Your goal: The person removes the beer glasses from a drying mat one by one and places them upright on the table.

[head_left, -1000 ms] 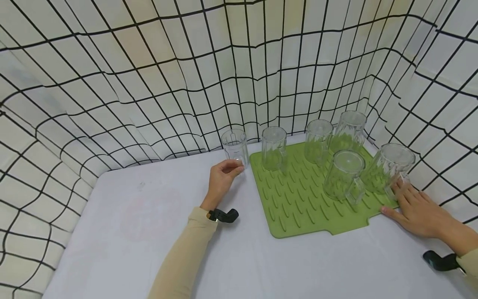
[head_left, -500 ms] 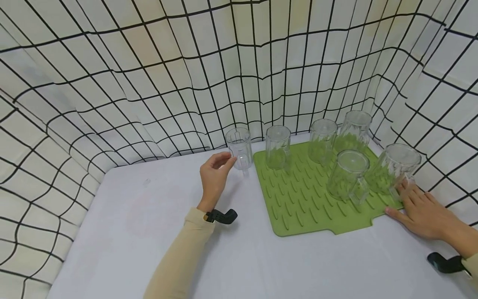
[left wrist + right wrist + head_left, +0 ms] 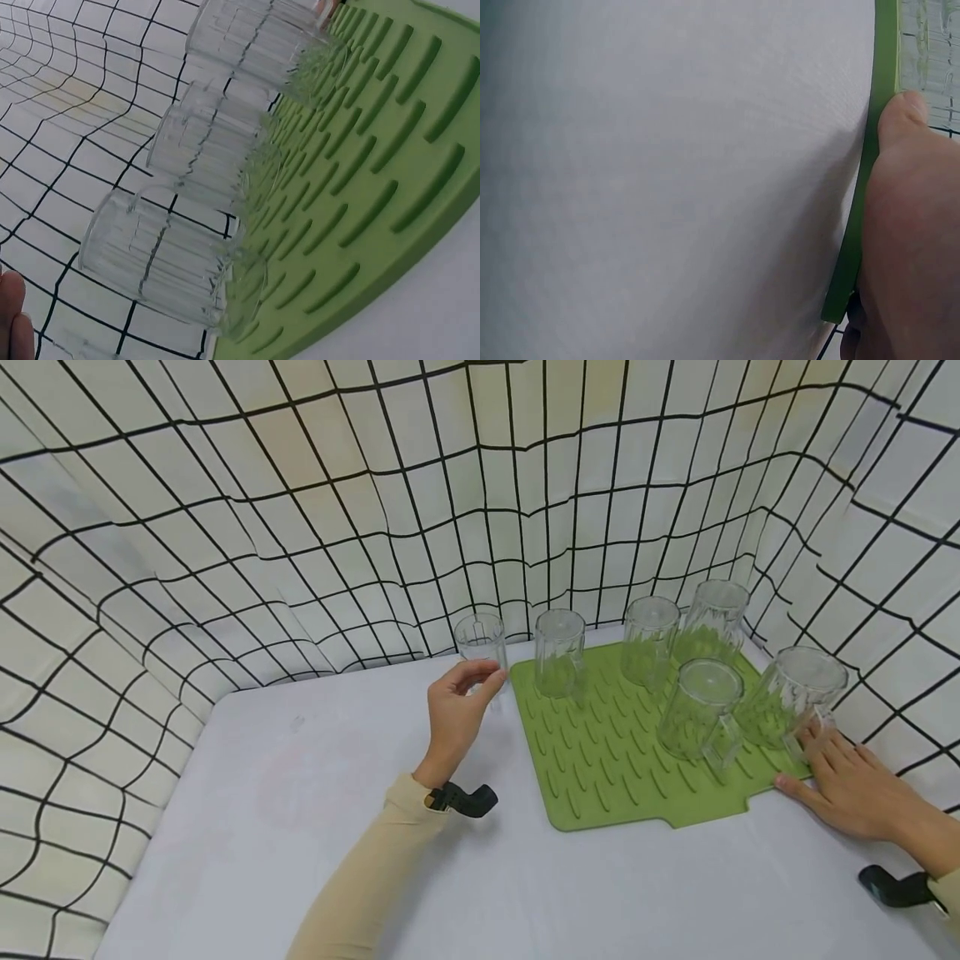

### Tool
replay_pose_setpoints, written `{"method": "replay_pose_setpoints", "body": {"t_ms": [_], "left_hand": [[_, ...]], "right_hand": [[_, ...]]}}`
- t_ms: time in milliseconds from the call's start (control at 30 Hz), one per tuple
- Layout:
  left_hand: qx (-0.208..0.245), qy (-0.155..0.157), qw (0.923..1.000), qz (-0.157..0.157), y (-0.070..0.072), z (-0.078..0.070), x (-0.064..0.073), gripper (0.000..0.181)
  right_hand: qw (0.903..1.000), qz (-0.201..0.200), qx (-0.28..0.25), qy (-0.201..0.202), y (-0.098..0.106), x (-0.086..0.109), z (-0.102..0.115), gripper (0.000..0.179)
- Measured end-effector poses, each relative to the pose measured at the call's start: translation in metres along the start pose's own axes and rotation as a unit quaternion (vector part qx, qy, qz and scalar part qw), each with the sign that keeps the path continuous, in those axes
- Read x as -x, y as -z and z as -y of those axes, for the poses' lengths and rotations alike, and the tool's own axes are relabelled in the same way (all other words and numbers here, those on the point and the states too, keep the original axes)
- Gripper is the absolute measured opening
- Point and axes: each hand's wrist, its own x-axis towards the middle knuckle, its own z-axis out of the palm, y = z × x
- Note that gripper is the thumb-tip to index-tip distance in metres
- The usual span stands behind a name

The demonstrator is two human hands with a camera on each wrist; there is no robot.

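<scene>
In the head view, my left hand (image 3: 457, 710) is in front of a clear glass mug (image 3: 480, 631) that stands on the white cloth, left of the green mat. Its fingers are loosely bent, with a gap to the thumb, and they hide the mug's lower part. I see no grip on the mug. My right hand (image 3: 847, 785) rests with its fingers extended on the near right corner of the ridged green drying mat (image 3: 600, 760). Its fingertips lie behind the handle of the rightmost glass mug (image 3: 798, 681). In the right wrist view, the thumb (image 3: 904, 120) lies along the mat's edge.
Several other clear glass mugs stand upside down on the mat, among them a back-left mug (image 3: 558, 656) and a front mug (image 3: 701, 710). A black wire grid (image 3: 420, 527) over white cloth closes off the back and right. White cloth (image 3: 300, 793) covers the table.
My left hand drew back left from the mug beside the mat, then came right again in front of it. The right hand and the mugs on the mat stay in place.
</scene>
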Motion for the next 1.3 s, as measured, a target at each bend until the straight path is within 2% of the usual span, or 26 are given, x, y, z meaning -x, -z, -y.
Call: {"method": "replay_pose_setpoints", "body": {"t_ms": [233, 533, 900, 1300], "left_hand": [[0.011, 0.008, 0.9982, 0.059, -0.02, -0.011, 0.009, 0.029], [0.044, 0.019, 0.9912, 0.124, -0.047, -0.02, 0.023, 0.041], [0.098, 0.056, 0.9746, 0.194, -0.079, -0.024, 0.046, 0.051], [0.131, 0.052, 0.9626, 0.232, -0.115, -0.023, 0.069, 0.047]], "right_hand": [[1.0, -0.007, -0.001, 0.004, 0.0, 0.0, -0.001, 0.099], [1.0, -0.008, 0.003, 0.004, 0.0, -0.002, -0.003, 0.099], [0.9999, -0.009, 0.002, 0.008, 0.001, -0.002, -0.002, 0.098], [1.0, -0.006, 0.002, 0.005, 0.001, -0.002, -0.002, 0.099]]}}
